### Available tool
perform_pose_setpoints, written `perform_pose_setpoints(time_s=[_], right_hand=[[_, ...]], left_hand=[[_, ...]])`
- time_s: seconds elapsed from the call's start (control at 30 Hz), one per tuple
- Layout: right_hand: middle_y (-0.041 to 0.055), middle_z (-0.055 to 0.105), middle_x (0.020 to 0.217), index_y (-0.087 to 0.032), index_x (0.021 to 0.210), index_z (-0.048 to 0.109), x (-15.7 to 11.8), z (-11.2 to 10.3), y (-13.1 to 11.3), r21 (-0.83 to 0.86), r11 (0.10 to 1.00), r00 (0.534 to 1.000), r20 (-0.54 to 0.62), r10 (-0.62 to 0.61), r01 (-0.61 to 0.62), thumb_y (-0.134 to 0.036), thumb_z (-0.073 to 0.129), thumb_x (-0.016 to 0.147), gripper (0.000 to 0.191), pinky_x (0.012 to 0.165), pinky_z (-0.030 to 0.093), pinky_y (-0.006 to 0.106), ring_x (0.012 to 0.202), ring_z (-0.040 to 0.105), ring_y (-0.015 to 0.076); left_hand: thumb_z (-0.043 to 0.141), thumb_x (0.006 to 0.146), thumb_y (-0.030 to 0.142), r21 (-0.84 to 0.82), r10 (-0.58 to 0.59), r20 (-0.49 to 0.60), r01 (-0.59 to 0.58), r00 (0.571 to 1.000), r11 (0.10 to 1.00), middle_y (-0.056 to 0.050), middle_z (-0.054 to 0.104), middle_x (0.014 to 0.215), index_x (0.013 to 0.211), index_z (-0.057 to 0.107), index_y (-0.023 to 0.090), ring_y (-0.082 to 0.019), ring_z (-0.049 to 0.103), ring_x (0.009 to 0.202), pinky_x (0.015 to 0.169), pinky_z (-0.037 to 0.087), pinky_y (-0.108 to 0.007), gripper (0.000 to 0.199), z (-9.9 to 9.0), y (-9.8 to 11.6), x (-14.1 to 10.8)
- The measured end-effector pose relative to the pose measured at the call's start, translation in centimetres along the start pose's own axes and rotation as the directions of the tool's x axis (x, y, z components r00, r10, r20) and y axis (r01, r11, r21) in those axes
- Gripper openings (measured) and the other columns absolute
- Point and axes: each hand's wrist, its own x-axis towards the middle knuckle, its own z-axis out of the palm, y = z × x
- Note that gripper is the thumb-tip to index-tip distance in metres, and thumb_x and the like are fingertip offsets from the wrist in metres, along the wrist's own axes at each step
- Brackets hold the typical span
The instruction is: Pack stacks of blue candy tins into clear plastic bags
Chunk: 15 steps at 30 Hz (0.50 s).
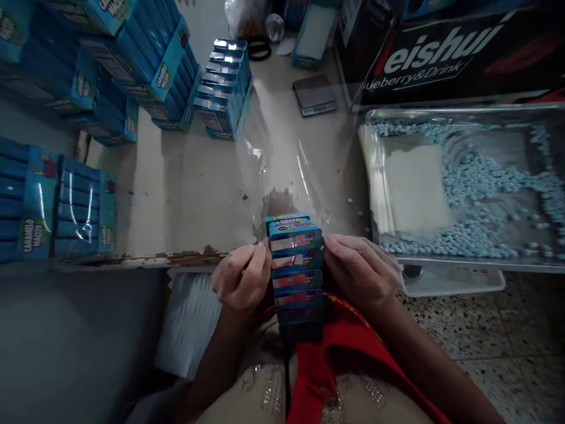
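Note:
A display box of blue candy packs (296, 280) stands at the table's front edge, close to my body, with several packs in a row. Clear plastic film (304, 171) stretches from the box over the table. My left hand (242, 274) is at the box's left side, its fingers pinched together at the film. On the right side, my right hand (362, 268) pinches the film near the box's upper corner. The film between the fingertips is thin and hard to make out.
Stacks of blue candy boxes (145, 56) and one separate box (223, 88) stand at back left, more boxes (79, 206) at far left. A small scale (314, 95), a black carton (432, 59) and a metal tray (463, 259) with blue-white candies lie right. Scissors (259, 50) lie behind.

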Motion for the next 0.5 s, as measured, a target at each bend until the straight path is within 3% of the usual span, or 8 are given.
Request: perform_pose_setpoints(time_s=[0.1, 0.2, 0.27, 0.33, 0.43, 0.5], right_hand=[[0.0032, 0.081, 0.09, -0.023, 0.105, 0.07, -0.5, 1.6, -0.1, 0.104, 0.985, 0.985, -0.091, 0.149, -0.139, -0.009, 0.074, 0.095, 0.018, 0.07, 0.063, 0.027, 0.077, 0.078, 0.0152], [0.0013, 0.078, 0.08, -0.022, 0.093, 0.07, -0.3, 3.1, -0.3, 0.177, 0.932, 0.938, -0.09, 0.335, -0.316, -0.012, 0.07, 0.096, 0.01, 0.065, 0.063, 0.028, 0.07, 0.075, 0.0153], [0.0019, 0.077, 0.079, -0.021, 0.088, 0.071, -0.1, 3.6, -0.3, 0.221, 0.904, 0.918, -0.073, 0.39, -0.367, -0.014, 0.07, 0.095, 0.01, 0.065, 0.063, 0.029, 0.07, 0.075, 0.0162], [0.0036, 0.078, 0.083, -0.02, 0.088, 0.072, 0.1, 3.8, -0.1, 0.257, 0.901, 0.923, -0.074, 0.378, -0.349, -0.013, 0.072, 0.094, 0.01, 0.069, 0.064, 0.03, 0.075, 0.077, 0.0173], [0.0043, 0.078, 0.084, -0.02, 0.089, 0.07, -0.1, 3.5, 0.4, 0.269, 0.928, 0.957, -0.065, 0.283, -0.256, -0.01, 0.072, 0.094, 0.011, 0.069, 0.062, 0.029, 0.075, 0.075, 0.0161], [0.0028, 0.077, 0.083, -0.02, 0.088, 0.066, -0.5, 3.0, 0.6, 0.283, 0.943, 0.981, -0.028, 0.192, -0.177, -0.009, 0.072, 0.094, 0.014, 0.068, 0.06, 0.027, 0.072, 0.072, 0.0142]], left_hand=[[0.083, 0.085, -0.001, 0.016, 0.012, 0.009, -0.012, 1.0, 1.0, -0.005, 0.074, 0.093, 0.111, 0.072, 0.019, -0.017, 0.073, 0.086, 0.082, 0.06, -0.029, 0.034, 0.7, -0.7, -1.2], [0.074, 0.097, 0.015, 0.02, -0.15, 0.004, 0.149, 0.989, 0.989, -0.006, 0.072, 0.092, 0.106, 0.066, 0.019, -0.018, 0.07, 0.083, 0.079, 0.057, -0.029, 0.013, 2.6, -1.7, -2.1], [0.068, 0.102, 0.023, 0.036, -0.278, 0.068, 0.276, 0.958, 0.961, -0.004, 0.071, 0.087, 0.102, 0.065, 0.019, -0.017, 0.068, 0.077, 0.072, 0.053, -0.027, 0.005, 3.6, -2.4, -2.2], [0.061, 0.105, 0.026, 0.089, -0.318, 0.189, 0.306, 0.929, 0.948, -0.002, 0.068, 0.079, 0.092, 0.065, 0.019, -0.015, 0.064, 0.069, 0.065, 0.046, -0.026, 0.016, 3.9, -2.9, -2.1], [0.05, 0.109, 0.025, 0.156, -0.209, 0.372, 0.161, 0.904, 0.975, -0.001, 0.061, 0.067, 0.075, 0.058, 0.021, -0.015, 0.056, 0.058, 0.059, 0.037, -0.028, 0.035, 2.8, -3.1, -2.3], [0.049, 0.107, 0.022, 0.134, -0.122, 0.481, 0.065, 0.868, 0.989, -0.002, 0.06, 0.067, 0.073, 0.055, 0.022, -0.017, 0.053, 0.057, 0.058, 0.034, -0.03, 0.034, 1.5, -3.1, -2.5]])
